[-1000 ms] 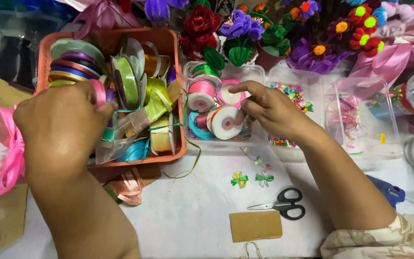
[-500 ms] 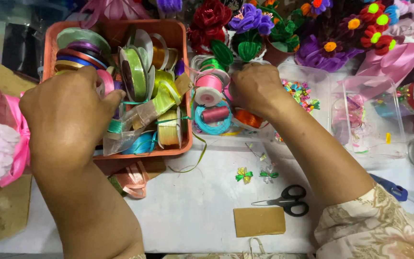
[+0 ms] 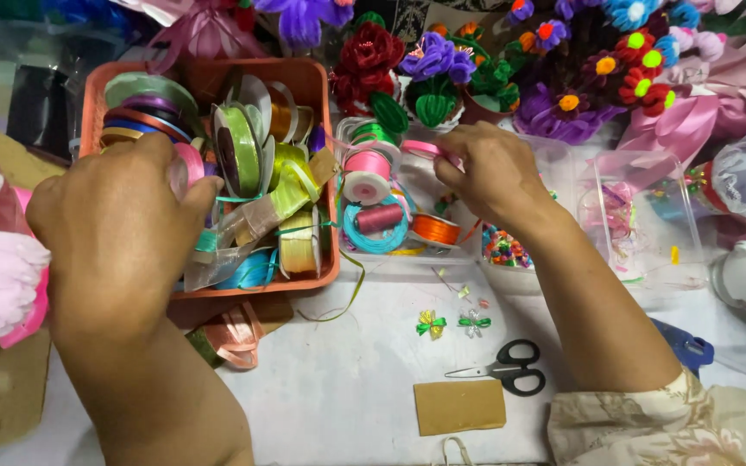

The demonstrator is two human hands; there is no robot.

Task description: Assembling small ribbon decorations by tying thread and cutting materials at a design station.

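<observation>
Landmark: orange basket (image 3: pixel 314 82) of ribbon spools, upper left on the white table (image 3: pixel 347 397).

Left hand (image 3: pixel 123 216): over the basket's left half, back of hand toward the camera, fingers curled inward. Fingertips sit at a pink spool (image 3: pixel 188 162) inside the basket; whether they grip it cannot be told, as the palm side is hidden.

Right hand (image 3: pixel 489 173): to the right of the basket, above a clear tray (image 3: pixel 407 263) of smaller spools. Thumb and fingers pinched closed on a pink ribbon (image 3: pixel 420 147), which runs leftward from the fingertips toward the tray's upper part.

Tray contents: a pink-and-white spool (image 3: pixel 366 175), a maroon thread spool (image 3: pixel 380 217) and an orange spool (image 3: pixel 435 229), all just right of the basket.

Basket contents: green spool (image 3: pixel 239 151) upright near the middle; yellow-green ribbon (image 3: pixel 297 246) at the lower right corner.

On the table below and right of the basket: two small bows (image 3: pixel 452 324), black scissors (image 3: pixel 507 369), a brown card (image 3: pixel 459 406). A peach ribbon (image 3: pixel 235 332) lies just below the basket's front edge. Pipe-cleaner flowers (image 3: pixel 433 73) stand behind the tray.
</observation>
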